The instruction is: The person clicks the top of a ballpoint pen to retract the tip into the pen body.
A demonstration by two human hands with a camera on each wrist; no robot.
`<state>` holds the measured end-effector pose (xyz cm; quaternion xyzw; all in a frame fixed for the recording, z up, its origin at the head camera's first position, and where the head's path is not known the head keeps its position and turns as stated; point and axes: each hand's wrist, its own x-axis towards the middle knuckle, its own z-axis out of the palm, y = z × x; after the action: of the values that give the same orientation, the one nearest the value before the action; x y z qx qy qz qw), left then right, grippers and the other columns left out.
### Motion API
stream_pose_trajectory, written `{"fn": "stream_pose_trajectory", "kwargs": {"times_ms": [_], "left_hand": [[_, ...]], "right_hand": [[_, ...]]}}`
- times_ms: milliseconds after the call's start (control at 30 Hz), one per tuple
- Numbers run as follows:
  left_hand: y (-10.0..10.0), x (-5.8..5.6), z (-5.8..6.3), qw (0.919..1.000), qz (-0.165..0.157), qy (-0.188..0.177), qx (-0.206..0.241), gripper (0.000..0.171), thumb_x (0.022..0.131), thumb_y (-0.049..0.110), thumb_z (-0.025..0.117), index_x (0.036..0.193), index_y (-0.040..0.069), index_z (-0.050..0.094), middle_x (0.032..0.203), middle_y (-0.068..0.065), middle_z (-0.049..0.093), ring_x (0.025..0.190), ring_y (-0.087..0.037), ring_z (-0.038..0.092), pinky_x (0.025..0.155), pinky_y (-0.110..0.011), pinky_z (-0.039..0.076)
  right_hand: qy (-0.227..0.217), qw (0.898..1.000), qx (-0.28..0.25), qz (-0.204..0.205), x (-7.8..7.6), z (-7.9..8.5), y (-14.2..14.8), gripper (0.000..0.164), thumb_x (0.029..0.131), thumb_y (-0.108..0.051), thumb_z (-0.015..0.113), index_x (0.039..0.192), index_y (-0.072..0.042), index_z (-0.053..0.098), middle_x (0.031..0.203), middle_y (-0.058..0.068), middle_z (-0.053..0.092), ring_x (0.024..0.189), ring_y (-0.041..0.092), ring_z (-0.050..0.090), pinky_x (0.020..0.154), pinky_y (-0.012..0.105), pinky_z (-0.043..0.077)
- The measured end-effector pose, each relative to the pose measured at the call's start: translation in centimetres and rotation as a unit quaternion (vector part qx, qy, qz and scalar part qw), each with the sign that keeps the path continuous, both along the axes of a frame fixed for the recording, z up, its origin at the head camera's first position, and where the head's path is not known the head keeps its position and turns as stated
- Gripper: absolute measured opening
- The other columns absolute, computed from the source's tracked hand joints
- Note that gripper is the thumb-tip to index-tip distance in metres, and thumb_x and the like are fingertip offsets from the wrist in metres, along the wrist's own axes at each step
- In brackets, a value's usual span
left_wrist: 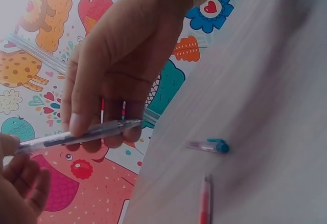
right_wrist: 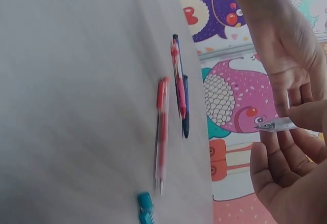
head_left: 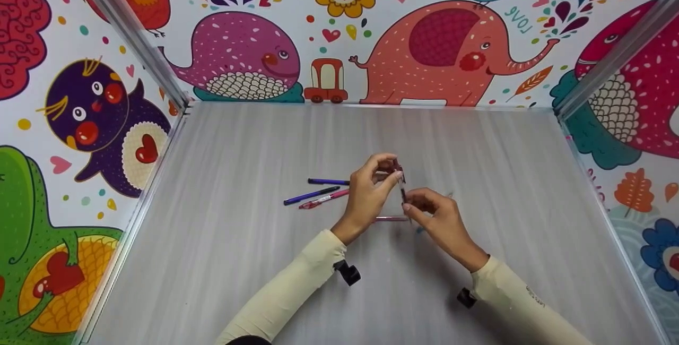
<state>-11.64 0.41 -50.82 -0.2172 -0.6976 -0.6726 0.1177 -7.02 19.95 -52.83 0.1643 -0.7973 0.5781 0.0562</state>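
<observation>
Both hands hold one clear-barrelled pen (head_left: pixel 402 192) above the table, upright and slightly tilted, with its dark refill showing through. My left hand (head_left: pixel 370 188) pinches the upper, dark reddish end between thumb and fingers. Lower down, my right hand (head_left: pixel 437 212) pinches the barrel near the point. In the left wrist view the right thumb lies along the pen (left_wrist: pixel 97 133), and the tip sticks out past it. The right wrist view shows the bare metal tip (right_wrist: pixel 266 127) beside the right fingers; the rest of the pen is hidden there by the hand.
Left of the hands lie two blue pens (head_left: pixel 310 195) and a pink-red pen (head_left: pixel 318 200). Beneath the hands are a clear red pen (right_wrist: pixel 162 132) and a teal-capped pen (left_wrist: pixel 209 146). Cartoon-printed walls (head_left: pixel 254 53) and metal rails surround the grey table (head_left: pixel 238 281).
</observation>
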Motion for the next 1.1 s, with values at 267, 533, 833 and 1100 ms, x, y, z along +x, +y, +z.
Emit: {"fn": "stream_pose_trajectory", "kwargs": {"times_ms": [267,533,833,1100], "left_hand": [[-0.2,0.1,0.3,0.9977,-0.045,-0.047,0.018,0.035,0.104,0.003,0.076,0.137,0.002,0.068,0.118,-0.011,0.072,0.108,-0.019,0.071,0.093,-0.037,0.064],[-0.8,0.1,0.2,0.9880,-0.113,-0.101,0.031,0.047,0.101,-0.003,0.076,0.146,-0.003,0.062,0.127,-0.016,0.068,0.111,-0.020,0.070,0.098,-0.038,0.062],[-1.0,0.3,0.1,0.9759,-0.153,-0.153,0.028,0.059,0.099,-0.006,0.075,0.155,0.003,0.058,0.124,-0.014,0.068,0.109,-0.021,0.069,0.092,-0.032,0.061],[-1.0,0.6,-0.3,0.9748,-0.151,-0.161,0.033,0.055,0.099,-0.006,0.076,0.151,0.004,0.061,0.119,-0.015,0.070,0.106,-0.020,0.070,0.091,-0.031,0.061]], "right_hand": [[-0.070,0.995,-0.071,0.019,0.5,0.0,-0.2,0.015,0.101,-0.001,0.078,0.116,-0.002,0.079,0.103,0.018,0.077,0.088,0.022,0.075,0.078,0.031,0.063],[-0.167,0.975,-0.143,0.045,0.8,0.2,-0.3,0.020,0.104,-0.003,0.075,0.120,0.008,0.072,0.107,0.017,0.076,0.089,0.021,0.077,0.083,0.038,0.066],[-0.216,0.960,-0.178,0.027,1.1,0.3,-0.4,0.013,0.102,-0.002,0.076,0.114,0.001,0.076,0.100,0.007,0.077,0.085,0.018,0.076,0.079,0.035,0.065],[-0.223,0.957,-0.184,0.019,1.2,0.2,-0.4,0.014,0.100,0.001,0.077,0.114,0.004,0.075,0.100,0.007,0.077,0.085,0.018,0.076,0.078,0.036,0.065]]}}
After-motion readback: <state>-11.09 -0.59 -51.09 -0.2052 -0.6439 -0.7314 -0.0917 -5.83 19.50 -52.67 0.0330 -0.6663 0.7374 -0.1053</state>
